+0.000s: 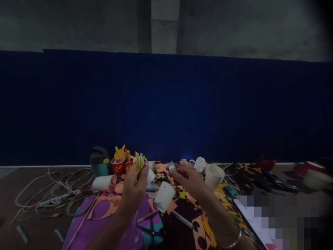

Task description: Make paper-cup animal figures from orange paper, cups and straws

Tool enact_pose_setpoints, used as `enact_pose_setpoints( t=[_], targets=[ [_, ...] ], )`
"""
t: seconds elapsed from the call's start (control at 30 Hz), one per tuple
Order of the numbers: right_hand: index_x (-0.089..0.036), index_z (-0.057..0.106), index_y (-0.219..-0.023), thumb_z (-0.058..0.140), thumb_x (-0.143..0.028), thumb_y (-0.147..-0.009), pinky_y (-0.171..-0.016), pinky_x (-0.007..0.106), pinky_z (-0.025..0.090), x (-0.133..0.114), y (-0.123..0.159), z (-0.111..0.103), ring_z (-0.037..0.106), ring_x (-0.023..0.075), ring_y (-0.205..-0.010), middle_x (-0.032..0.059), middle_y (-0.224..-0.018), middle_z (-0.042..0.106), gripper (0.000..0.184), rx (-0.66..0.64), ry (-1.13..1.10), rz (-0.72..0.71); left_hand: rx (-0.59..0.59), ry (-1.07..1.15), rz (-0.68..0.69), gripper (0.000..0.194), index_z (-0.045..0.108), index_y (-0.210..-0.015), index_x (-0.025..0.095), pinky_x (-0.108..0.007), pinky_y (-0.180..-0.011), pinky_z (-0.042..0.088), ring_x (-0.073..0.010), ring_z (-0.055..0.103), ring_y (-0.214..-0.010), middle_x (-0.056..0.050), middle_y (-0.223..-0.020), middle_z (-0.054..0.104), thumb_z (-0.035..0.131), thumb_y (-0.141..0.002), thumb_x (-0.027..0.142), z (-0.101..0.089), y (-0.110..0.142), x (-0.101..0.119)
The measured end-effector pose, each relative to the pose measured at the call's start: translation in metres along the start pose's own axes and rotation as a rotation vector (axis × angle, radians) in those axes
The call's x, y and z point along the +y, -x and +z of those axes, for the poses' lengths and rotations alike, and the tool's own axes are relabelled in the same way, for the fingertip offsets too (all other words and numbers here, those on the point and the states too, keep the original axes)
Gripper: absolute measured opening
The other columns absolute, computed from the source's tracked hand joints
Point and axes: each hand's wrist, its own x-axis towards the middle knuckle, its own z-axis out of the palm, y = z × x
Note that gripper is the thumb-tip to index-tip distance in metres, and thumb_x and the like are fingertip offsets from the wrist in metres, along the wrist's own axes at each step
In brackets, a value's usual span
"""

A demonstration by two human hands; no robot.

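Observation:
My left hand [135, 187] is closed around a small bunch of thin yellow strips [143, 161] and a silvery strip that stand upright from its grip. My right hand [188, 178] reaches in from the right with fingers bent together. At its fingertips is a small, ridged, clear or silvery piece [171, 167], whose kind I cannot make out. Between and below the hands a white paper cup [164, 197] lies tilted, with a small dark hole in its side. Orange paper scraps [171, 206] lie around it.
Scissors [152, 229] rest on purple sheets [104, 232] in front. White cables [43, 191] are tangled at left. A teal-and-grey container [100, 166], red cups [117, 166] and a white cup [214, 175] stand behind. A lit screen [256, 225] is at lower right.

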Motion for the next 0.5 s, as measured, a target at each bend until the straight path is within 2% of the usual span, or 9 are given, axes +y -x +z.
enact_pose_setpoints(
  t=[0.13, 0.23, 0.3, 0.4, 0.5],
  targets=[
    [-0.018, 0.069, -0.088, 0.061, -0.047, -0.076, -0.069, 0.032, 0.049, -0.001, 0.0, 0.0, 0.062, 0.0198, -0.081, 0.0072, -0.091, 0.068, 0.032, 0.038, -0.194, 0.056, 0.07, -0.061, 0.015, 0.02, 0.056, -0.088, 0.017, -0.023, -0.058, 0.041, -0.0138, 0.053, -0.064, 0.001, -0.069, 0.056, 0.05, -0.084, 0.035, 0.0, -0.001, -0.001],
    [-0.02, 0.068, -0.09, 0.063, -0.044, -0.076, -0.076, 0.034, 0.049, -0.002, 0.0, -0.002, 0.061, 0.0218, -0.091, 0.0069, -0.093, 0.068, 0.028, 0.147, -0.288, -0.008, 0.094, -0.067, 0.026, 0.021, 0.056, -0.087, 0.016, -0.022, -0.056, 0.041, -0.0133, 0.051, -0.061, 0.002, -0.066, 0.053, 0.048, -0.085, 0.035, -0.002, -0.002, 0.001],
    [-0.02, 0.068, -0.092, 0.065, -0.04, -0.075, -0.08, 0.035, 0.048, -0.005, 0.001, -0.002, 0.06, 0.0221, -0.093, 0.0066, -0.093, 0.068, 0.026, 0.155, -0.293, -0.055, 0.106, -0.063, 0.042, 0.02, 0.056, -0.089, 0.017, -0.022, -0.057, 0.041, -0.0135, 0.051, -0.064, 0.001, -0.069, 0.053, 0.048, -0.085, 0.035, -0.005, -0.004, 0.001],
    [-0.019, 0.068, -0.09, 0.063, -0.038, -0.077, -0.078, 0.035, 0.048, -0.01, 0.005, -0.003, 0.062, 0.0223, -0.091, 0.0076, -0.092, 0.068, 0.023, 0.052, -0.445, -0.038, 0.124, -0.076, 0.057, 0.018, 0.056, -0.088, 0.017, -0.023, -0.058, 0.041, -0.0137, 0.051, -0.065, 0.001, -0.071, 0.054, 0.048, -0.084, 0.034, -0.008, -0.008, -0.002],
    [-0.016, 0.066, -0.092, 0.053, -0.04, -0.084, -0.082, 0.037, 0.047, -0.015, 0.009, -0.007, 0.062, 0.0243, -0.096, 0.011, -0.098, 0.068, 0.029, -0.124, -0.698, 0.066, 0.172, -0.144, 0.097, 0.019, 0.057, -0.09, 0.017, -0.026, -0.062, 0.041, -0.0149, 0.051, -0.068, 0.0, -0.073, 0.055, 0.048, -0.084, 0.033, -0.012, -0.015, -0.008]
  ],
)
